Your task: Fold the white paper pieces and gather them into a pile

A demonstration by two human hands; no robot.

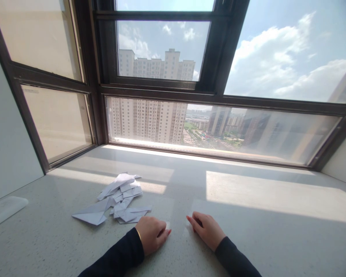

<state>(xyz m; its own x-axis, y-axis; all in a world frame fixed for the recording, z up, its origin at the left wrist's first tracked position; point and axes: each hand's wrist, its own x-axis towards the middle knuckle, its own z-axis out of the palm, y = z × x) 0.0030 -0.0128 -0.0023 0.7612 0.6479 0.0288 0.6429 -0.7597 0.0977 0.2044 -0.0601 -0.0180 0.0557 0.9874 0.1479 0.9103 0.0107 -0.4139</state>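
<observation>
My left hand (152, 234) rests on the speckled pale windowsill (178, 254), its fingers curled into a loose fist and the thumb pointing right. Facing it across a small gap, my right hand (207, 230) lies curled in the same way, thumb toward the left. Nothing shows in either hand. Just beyond and left of my left hand is a loose heap of folded white paper pieces (127, 192). One pointed folded paper piece (93, 212) sticks out at the heap's left side.
A whitish translucent object (7, 209) lies at the far left edge. Dark-framed windows (161, 92) rise behind the sill, with tall buildings outside. White walls (8, 134) border the sill on both sides. Sunlight falls in patches on its surface.
</observation>
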